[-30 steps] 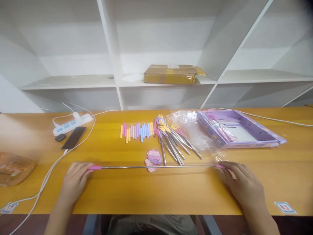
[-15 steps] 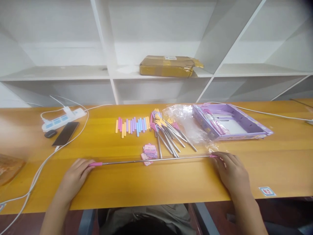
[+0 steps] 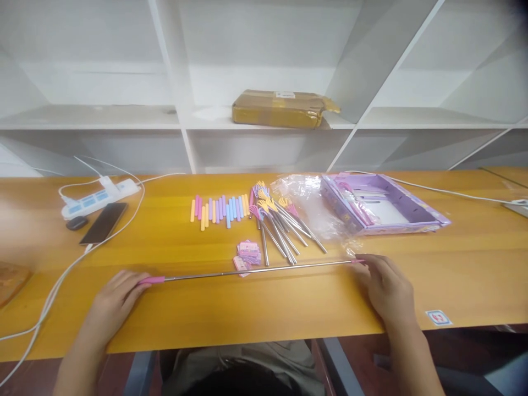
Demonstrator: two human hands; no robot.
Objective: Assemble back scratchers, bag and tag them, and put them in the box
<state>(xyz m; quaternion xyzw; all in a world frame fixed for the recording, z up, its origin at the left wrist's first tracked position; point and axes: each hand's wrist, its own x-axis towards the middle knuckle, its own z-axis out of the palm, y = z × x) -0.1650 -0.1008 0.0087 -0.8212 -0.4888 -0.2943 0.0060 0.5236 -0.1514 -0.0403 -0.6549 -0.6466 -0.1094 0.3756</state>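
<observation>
A long thin metal rod with a pink handle lies stretched across the wooden table. My left hand is closed around the pink handle end. My right hand pinches the rod's other, pink-tipped end. Just behind the rod lie a small pile of pink tags, a bunch of collapsed metal rods with small coloured hand-shaped tips, and a row of pastel handle sleeves.
A purple box and crumpled clear plastic wrap sit at the right. A power strip, a phone and white cables lie at the left. White shelves behind hold a brown parcel.
The view has shifted, so everything sits slightly further left and up in frame. Both hands keep hold of the stretched rod; its right end is now a little higher than the left.
</observation>
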